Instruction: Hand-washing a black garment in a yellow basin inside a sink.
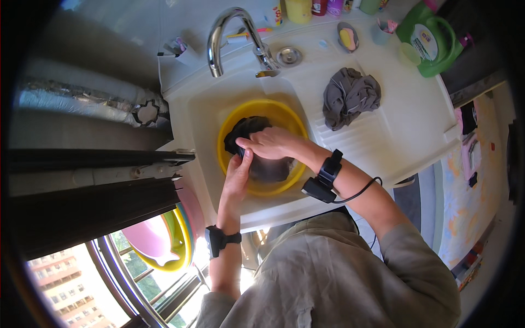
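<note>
A yellow basin (299, 123) stands in the white sink (199, 117). Inside it lies a dark, wet-looking cloth (240, 130), partly under water. My left hand (238, 170) is closed on the near left part of the cloth, thumb pointing up. Across from it, my right hand (266, 143) presses over the cloth with its fingers curled around it, the thumb close to my left thumb. The fingertips of both hands are partly hidden by the cloth and by each other.
A grey crumpled garment (351, 98) lies on the ribbed washboard to the right. Behind the basin rises a chrome faucet (214, 65). A soap dish (348, 37), a cup (384, 31) and a green detergent jug (432, 41) stand along the back. Colored basins (183, 240) hang at left.
</note>
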A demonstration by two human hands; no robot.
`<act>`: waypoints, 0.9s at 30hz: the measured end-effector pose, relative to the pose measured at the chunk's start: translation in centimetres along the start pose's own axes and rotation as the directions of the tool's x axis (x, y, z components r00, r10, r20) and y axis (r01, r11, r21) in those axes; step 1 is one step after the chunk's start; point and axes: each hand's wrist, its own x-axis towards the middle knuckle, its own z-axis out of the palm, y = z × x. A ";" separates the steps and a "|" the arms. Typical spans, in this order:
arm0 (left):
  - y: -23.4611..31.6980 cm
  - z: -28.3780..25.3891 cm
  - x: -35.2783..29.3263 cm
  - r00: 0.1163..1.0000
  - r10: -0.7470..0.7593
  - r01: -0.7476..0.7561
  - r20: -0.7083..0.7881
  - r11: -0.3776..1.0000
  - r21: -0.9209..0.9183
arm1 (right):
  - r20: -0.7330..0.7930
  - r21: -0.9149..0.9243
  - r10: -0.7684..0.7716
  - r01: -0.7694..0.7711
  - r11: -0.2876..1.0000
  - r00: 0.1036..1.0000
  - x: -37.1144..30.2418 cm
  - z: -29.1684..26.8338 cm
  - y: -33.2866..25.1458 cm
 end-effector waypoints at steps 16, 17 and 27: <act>7.1 1.6 -4.5 0.951 0.302 -0.215 0.066 0.799 -0.562 | 0.241 0.846 0.503 -0.433 0.310 0.830 -0.2 12.8 7.5; 7.6 2.0 -4.9 0.934 0.352 -0.268 0.056 0.799 -0.539 | 0.242 0.847 0.502 -0.433 0.308 0.831 1.0 14.7 8.8; 10.2 -0.5 -6.3 0.934 0.348 -0.312 0.081 0.905 -0.288 | 0.059 0.917 0.196 0.024 -0.398 0.979 3.3 15.0 12.3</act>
